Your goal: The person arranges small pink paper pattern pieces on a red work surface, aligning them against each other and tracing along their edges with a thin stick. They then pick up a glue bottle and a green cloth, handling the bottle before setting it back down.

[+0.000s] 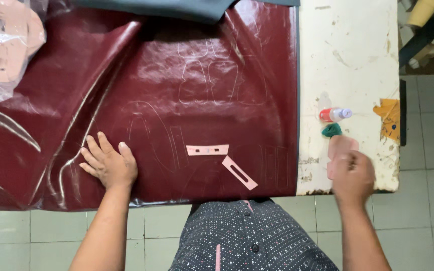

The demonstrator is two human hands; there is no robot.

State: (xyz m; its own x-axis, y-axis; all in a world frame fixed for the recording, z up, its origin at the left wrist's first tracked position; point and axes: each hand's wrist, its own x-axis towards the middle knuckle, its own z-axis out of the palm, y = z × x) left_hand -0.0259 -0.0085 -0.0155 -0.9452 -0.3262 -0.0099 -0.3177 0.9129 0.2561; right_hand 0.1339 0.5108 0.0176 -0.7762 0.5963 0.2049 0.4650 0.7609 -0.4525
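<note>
Dotted dark fabric of the person's shirt (249,238) fills the bottom of the view, with both forearms reaching out from it over the tiled floor (418,200). Beyond it, the left hand (110,164) lies flat and spread, fingers apart, palm down on the maroon leather sheet (141,75); it grips nothing and seems to be pressing the glossy sheet still so that it does not slide on the desk (347,45). Faint traced outlines show on the sheet's surface, and two pale pink pattern strips lie on it near the front edge: one level strip (207,149) and one slotted strip (239,172) set at a slant just beside it, apart from either hand. The right hand (353,176) is blurred, at the desk's front right corner, closed around a pink pattern piece (338,149) that sticks out past the fingers. Just beyond it sit a small green lump (331,130) and a little bottle with a red band (335,114), lying on its side. A bag of pink cut pieces (3,42) rests at the far left corner. The sheet hangs to the desk's front edge and covers most of the top; bare white surface remains only on the right side, where the right hand has room to move.
</note>
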